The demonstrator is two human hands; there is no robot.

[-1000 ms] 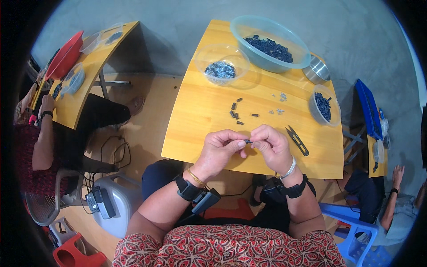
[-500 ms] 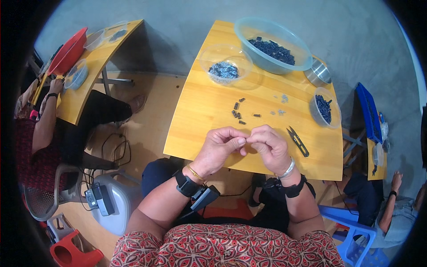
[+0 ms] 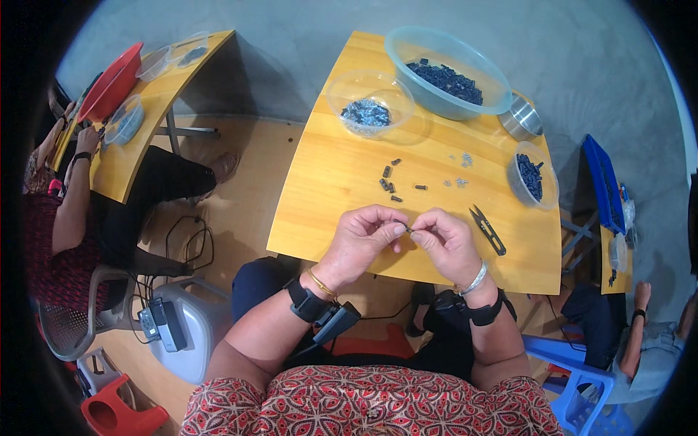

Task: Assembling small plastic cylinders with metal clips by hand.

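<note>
Over the front edge of the yellow table, my left hand point(image 3: 361, 241) and my right hand point(image 3: 448, 243) meet, each pinching thumb against fingers. A small black piece point(image 3: 408, 229) shows between their tips, mostly covered by the fingers. Just beyond my hands lie several loose small black plastic pieces point(image 3: 386, 172). Farther right on the wood are little clusters of tiny silvery metal bits point(image 3: 466, 160). Beside my right hand rests a pair of black thread snips point(image 3: 488, 231), touched by neither hand.
At the back stand a large teal basin point(image 3: 502, 91) of black pieces, a clear bowl point(image 3: 338, 94) of shiny parts and a steel bowl point(image 3: 521, 118). A clear tub point(image 3: 550, 196) of black pieces sits at the right edge. Other people work at tables left and right.
My right thumb and fingers have shifted their pinch and opened slightly, and the small black piece now shows between my fingertips. The things on the table have stayed put.
</note>
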